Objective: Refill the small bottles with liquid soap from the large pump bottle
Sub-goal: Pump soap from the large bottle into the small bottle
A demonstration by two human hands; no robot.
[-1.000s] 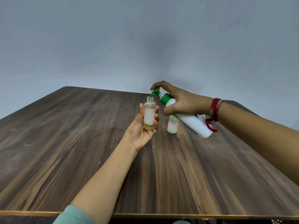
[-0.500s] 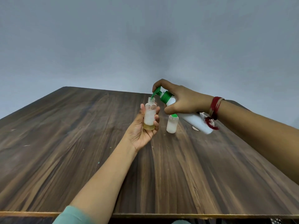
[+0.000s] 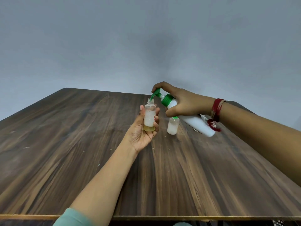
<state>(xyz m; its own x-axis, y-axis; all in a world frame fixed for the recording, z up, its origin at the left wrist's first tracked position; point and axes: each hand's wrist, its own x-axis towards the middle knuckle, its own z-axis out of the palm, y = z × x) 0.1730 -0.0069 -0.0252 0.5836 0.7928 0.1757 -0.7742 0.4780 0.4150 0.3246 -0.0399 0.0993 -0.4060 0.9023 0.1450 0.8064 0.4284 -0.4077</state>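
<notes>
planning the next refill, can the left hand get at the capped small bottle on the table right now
Probably not yet: the left hand grips the open bottle. The capped bottle stands close beside it, nothing between.

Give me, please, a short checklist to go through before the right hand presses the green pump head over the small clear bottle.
1. The green spout tip is at the open mouth of the small clear plastic bottle: ok.
2. The left hand holds that bottle upright, fingers curled round it: ok.
3. Room inside: yellowish liquid fills only the bottom: ok.
4. The right hand grips the neck of the tilted large white plastic pump bottle, forefinger on the pump head: ok.
5. Soap left in the opaque pump bottle: cannot tell.
6. The second small bottle with green cap stands upright on the dark wooden table: ok.
</notes>
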